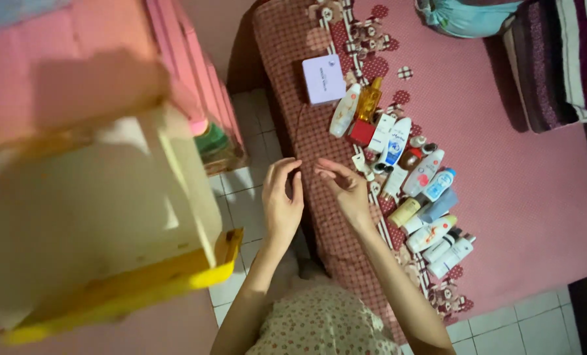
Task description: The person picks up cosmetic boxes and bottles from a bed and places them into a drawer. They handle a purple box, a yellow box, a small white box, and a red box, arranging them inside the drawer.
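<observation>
My left hand (281,199) and my right hand (344,186) hover close together over the edge of a bed with a pink patterned sheet (503,197). Fingertips nearly meet; both seem to pinch something thin, perhaps a thread or hair, too fine to tell. To the right of my right hand lies a row of cosmetic bottles and tubes (425,197) on the sheet. A white box (324,79) lies farther up, beside an amber bottle with a red base (367,108).
A yellow and cream shelf or cupboard (109,217) stands at the left, with pink panels above it. White floor tiles (241,190) run between it and the bed. Folded striped cloth (563,59) and a blue bundle (467,16) lie at the far corner.
</observation>
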